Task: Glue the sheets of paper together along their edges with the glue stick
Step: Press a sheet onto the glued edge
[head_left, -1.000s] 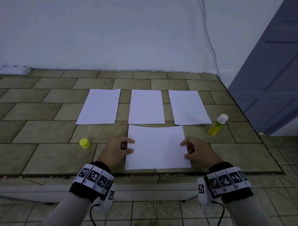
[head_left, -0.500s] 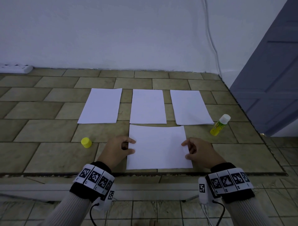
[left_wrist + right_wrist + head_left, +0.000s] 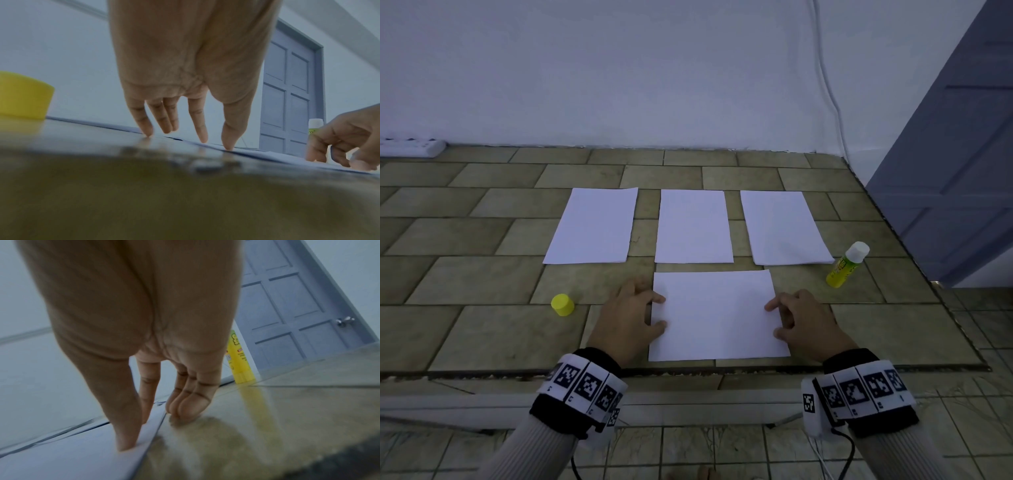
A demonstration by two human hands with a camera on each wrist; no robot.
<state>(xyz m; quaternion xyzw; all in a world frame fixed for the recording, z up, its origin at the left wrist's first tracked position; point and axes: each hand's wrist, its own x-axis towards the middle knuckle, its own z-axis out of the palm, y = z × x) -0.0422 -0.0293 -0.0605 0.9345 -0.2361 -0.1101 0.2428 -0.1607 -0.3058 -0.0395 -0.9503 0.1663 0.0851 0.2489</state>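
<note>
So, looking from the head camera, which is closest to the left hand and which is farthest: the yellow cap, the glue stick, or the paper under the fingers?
1. Near sheet: touching the left hand.
2. Yellow cap: to its left.
3. Glue stick: far right.

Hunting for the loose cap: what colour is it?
Yellow; the loose cap shows best in the head view.

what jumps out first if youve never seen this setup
Four white sheets on a tiled table: three in a row at the back, and a fourth sheet lying crosswise nearest the person. The left hand and right hand rest fingers on its two short edges. Next come the yellow bits: a glue stick standing uncapped at the right, its cap left of the left hand.
</note>
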